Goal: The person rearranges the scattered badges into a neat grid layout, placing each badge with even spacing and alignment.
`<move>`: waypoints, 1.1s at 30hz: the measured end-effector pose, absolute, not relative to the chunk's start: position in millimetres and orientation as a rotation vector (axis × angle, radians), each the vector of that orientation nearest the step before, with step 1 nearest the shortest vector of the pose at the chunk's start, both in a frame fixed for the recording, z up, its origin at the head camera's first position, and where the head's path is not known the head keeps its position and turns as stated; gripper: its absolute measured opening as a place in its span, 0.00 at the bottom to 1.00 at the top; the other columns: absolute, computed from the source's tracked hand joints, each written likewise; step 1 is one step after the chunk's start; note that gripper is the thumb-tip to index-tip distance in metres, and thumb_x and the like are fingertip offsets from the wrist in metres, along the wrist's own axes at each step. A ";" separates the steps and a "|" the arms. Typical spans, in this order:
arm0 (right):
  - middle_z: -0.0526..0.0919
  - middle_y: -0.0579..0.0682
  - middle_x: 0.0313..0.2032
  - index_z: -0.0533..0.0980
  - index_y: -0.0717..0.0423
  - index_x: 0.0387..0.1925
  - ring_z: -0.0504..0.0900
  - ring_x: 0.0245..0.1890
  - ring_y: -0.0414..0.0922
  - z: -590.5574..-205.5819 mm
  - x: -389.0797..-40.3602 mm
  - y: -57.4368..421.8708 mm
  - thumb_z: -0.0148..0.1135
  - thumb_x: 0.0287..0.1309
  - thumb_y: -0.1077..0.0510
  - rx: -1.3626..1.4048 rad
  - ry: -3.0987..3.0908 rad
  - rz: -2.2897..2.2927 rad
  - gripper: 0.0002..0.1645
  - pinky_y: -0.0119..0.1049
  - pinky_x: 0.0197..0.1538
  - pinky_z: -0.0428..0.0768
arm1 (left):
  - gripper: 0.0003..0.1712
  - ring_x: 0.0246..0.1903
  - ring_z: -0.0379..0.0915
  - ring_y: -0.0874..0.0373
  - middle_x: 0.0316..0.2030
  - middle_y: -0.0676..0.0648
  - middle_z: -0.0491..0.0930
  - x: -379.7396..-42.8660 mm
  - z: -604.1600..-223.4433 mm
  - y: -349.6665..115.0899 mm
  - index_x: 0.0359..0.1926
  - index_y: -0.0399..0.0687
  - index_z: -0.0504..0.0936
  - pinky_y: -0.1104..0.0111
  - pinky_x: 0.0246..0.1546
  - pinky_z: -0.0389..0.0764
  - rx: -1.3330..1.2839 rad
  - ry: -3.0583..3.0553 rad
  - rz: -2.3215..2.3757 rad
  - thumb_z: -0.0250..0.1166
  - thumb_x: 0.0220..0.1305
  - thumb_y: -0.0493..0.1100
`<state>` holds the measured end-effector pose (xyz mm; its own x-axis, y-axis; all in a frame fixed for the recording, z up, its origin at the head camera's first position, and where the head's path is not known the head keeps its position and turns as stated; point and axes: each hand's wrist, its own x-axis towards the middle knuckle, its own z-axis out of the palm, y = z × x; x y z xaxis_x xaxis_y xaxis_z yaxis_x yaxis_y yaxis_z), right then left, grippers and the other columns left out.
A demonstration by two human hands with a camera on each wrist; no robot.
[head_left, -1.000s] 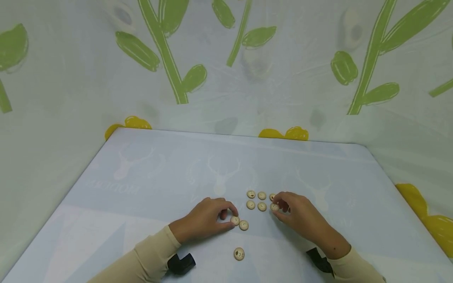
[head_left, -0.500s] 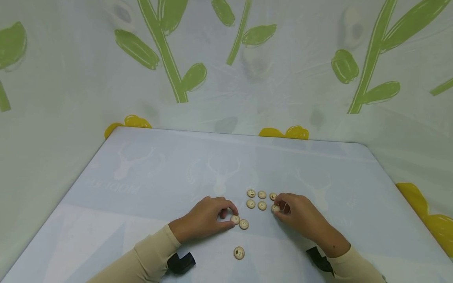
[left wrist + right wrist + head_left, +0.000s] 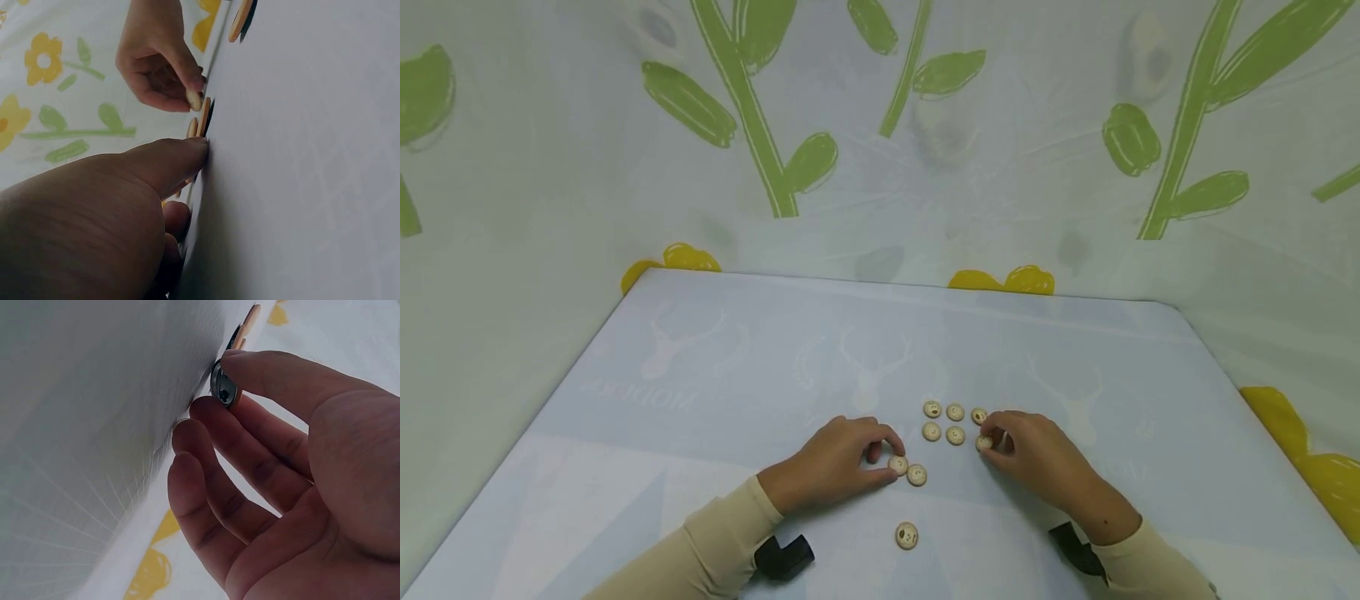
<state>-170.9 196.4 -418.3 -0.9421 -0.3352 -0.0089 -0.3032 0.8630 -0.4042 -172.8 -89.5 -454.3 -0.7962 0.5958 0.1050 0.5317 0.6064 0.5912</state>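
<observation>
Small round wooden discs with dark face-like markings lie on the table in the head view. My left hand (image 3: 842, 458) pinches one disc (image 3: 898, 466) between thumb and index finger on the tabletop. Against that disc's right side lies another disc (image 3: 917, 475). Farther right, my right hand (image 3: 1037, 454) holds a disc (image 3: 983, 443) by its edge between thumb and index finger. The right wrist view shows this held disc (image 3: 225, 387) tilted, with a dark, shiny underside; the other fingers are loosely bent. In the left wrist view, my thumb hides most of the left disc.
Beside the right hand, several discs stand in two short rows, including an upper-left disc (image 3: 932, 409) and a disc (image 3: 979, 416) near the right fingertips. A single disc (image 3: 907, 536) lies nearer the front. The pale table (image 3: 737, 333) meets a leaf-printed wall (image 3: 1037, 192) behind.
My right hand has drawn its disc very slightly toward me and right, a little farther from the disc above it. The left hand and the other discs stay in place.
</observation>
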 end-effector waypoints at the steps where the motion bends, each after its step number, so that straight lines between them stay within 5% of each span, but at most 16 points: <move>1: 0.80 0.37 0.27 0.82 0.50 0.34 0.74 0.28 0.34 -418.1 -170.9 196.6 0.73 0.54 0.61 -0.508 2.953 -0.622 0.07 0.30 0.32 0.74 | 0.09 0.22 0.59 0.72 0.25 0.61 0.71 -172.9 -454.1 -89.4 0.43 0.63 0.84 0.70 0.39 0.65 0.959 2.721 0.948 0.71 0.61 0.52; 20: 0.79 0.39 0.29 0.82 0.48 0.37 0.74 0.29 0.35 -418.9 -171.0 195.9 0.73 0.54 0.60 -0.450 2.953 -0.568 0.08 0.32 0.32 0.73 | 0.09 0.22 0.58 0.72 0.25 0.61 0.71 -173.4 -453.7 -90.1 0.43 0.63 0.84 0.73 0.34 0.64 0.968 2.718 0.967 0.71 0.61 0.52; 33: 0.79 0.39 0.28 0.82 0.47 0.35 0.74 0.28 0.35 -419.5 -169.3 195.4 0.74 0.53 0.58 -0.449 2.986 -0.526 0.08 0.32 0.31 0.72 | 0.09 0.22 0.59 0.72 0.25 0.61 0.71 -173.4 -454.3 -89.7 0.43 0.63 0.84 0.70 0.39 0.65 0.971 2.718 0.965 0.72 0.61 0.52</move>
<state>-169.3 195.4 -419.5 -0.9542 -0.2980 -0.0243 -0.2718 0.8983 -0.3453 -173.4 -89.7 -454.3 -0.7920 0.5997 0.1139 0.5374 0.5964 0.5963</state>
